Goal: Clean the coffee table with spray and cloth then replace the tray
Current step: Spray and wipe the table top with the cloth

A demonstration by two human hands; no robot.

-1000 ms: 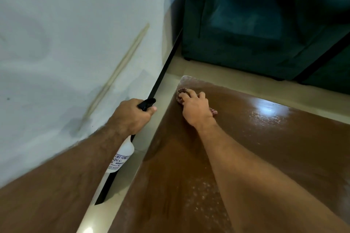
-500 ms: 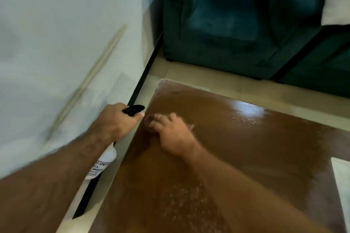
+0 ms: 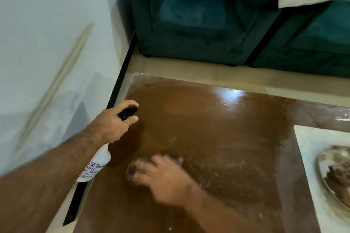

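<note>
Cloth (image 3: 132, 170), small and reddish, lies pressed flat under your right hand (image 3: 162, 178), only its edge peeking out past the fingertips on the brown counter (image 3: 208, 128). That hand is spread nearly flat, palm down, bearing on the cloth rather than gripping it; motion blur hides the finer finger positions. Your left hand (image 3: 113, 125) sits just ahead and to the left of the right one, closed around the neck of a white spray bottle (image 3: 94, 164), a finger resting by the black nozzle (image 3: 127, 113), which points over the counter.

Beyond your right hand, to its right, the white tray (image 3: 310, 157) with a patterned dish (image 3: 337, 172) rests on the counter's far side, and must go back only once the surface is wiped.

Judging by looks, the cloth is soft and limp and will bunch if pushed by one edge, so keep the palm centred on it. The wet, glossy counter looks slippery. The bottle seems light; hold it at the neck.
</note>
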